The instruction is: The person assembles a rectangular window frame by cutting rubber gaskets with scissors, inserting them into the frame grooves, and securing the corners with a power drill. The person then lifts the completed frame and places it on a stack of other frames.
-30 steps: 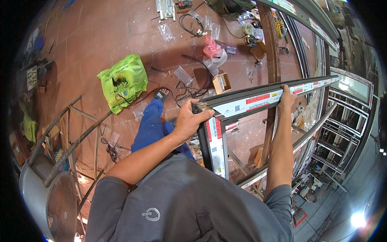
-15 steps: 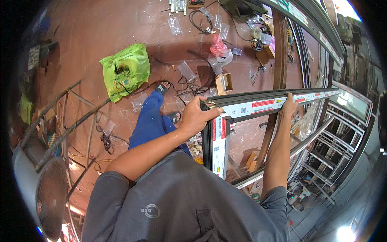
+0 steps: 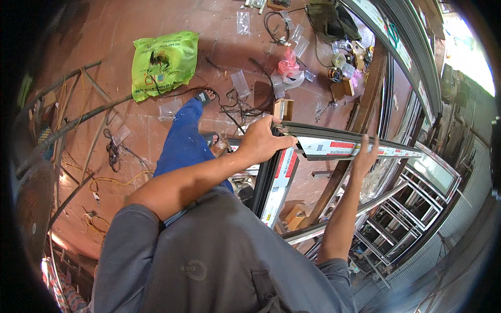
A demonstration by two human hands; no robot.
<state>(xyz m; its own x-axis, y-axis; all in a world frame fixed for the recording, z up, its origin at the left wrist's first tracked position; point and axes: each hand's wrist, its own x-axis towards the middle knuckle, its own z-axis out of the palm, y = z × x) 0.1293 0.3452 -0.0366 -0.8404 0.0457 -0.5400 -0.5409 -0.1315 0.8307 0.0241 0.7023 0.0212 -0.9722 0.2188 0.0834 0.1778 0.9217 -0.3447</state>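
Your left hand (image 3: 259,142) is closed in a full grip over the upper corner of the metal frame (image 3: 334,143), fingers wrapped across the top rail and the thumb behind it. Your right hand (image 3: 364,159) is spread, palm flat against the same top rail further along, fingers extended upward; it presses rather than clasps. The frame stands upright in front of you, its top rail running away to your right and its side rail dropping from the corner under your left hand towards your waist.

The rails are dark grey metal, straight and hollow in section, faced with white protective film (image 3: 279,182) carrying red blocks. More frames (image 3: 402,219) of the same kind lean stacked just beyond, to the right. A brown wooden post (image 3: 360,109) rises behind the top rail.

Your leg in blue trousers (image 3: 183,143) and a sandal (image 3: 203,96) stand on the reddish tiled floor (image 3: 104,31). Lying on that floor: a green plastic bag (image 3: 162,62), a small cardboard box (image 3: 283,108) just beyond your left hand, a pink bag (image 3: 287,63), clear plastic sleeves (image 3: 241,83) and loose black cable (image 3: 245,107). Thin bent rods (image 3: 68,125) cross the floor at your left.
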